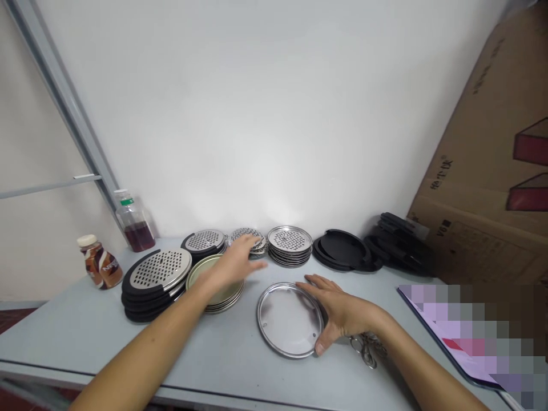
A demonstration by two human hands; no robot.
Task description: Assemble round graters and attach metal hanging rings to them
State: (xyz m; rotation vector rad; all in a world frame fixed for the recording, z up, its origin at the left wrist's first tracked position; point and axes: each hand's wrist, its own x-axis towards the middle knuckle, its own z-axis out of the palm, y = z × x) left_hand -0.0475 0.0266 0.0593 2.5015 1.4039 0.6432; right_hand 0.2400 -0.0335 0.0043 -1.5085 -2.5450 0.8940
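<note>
My right hand [342,311] is at the right side of a round metal-rimmed disc [289,319], its thumb and fingertips on the rim. The disc lies on the table, and I cannot tell whether its middle is clear or shiny metal. My left hand [237,260] reaches over a stack of gold-coloured round plates [218,294], thumb apart from the fingers, with nothing in it. Its fingertips partly cover a pile of round grater discs [246,234] by the wall. Beside that pile stands a neat stack of perforated metal discs [290,240].
Black-edged perforated discs [160,271] are stacked on the left, near a brown drink bottle [100,264] and a bottle of dark liquid [137,228]. Black plastic rings [345,251] lie on the right. Small metal rings [363,348], a tablet [454,337] and a cardboard box [479,188] are there too.
</note>
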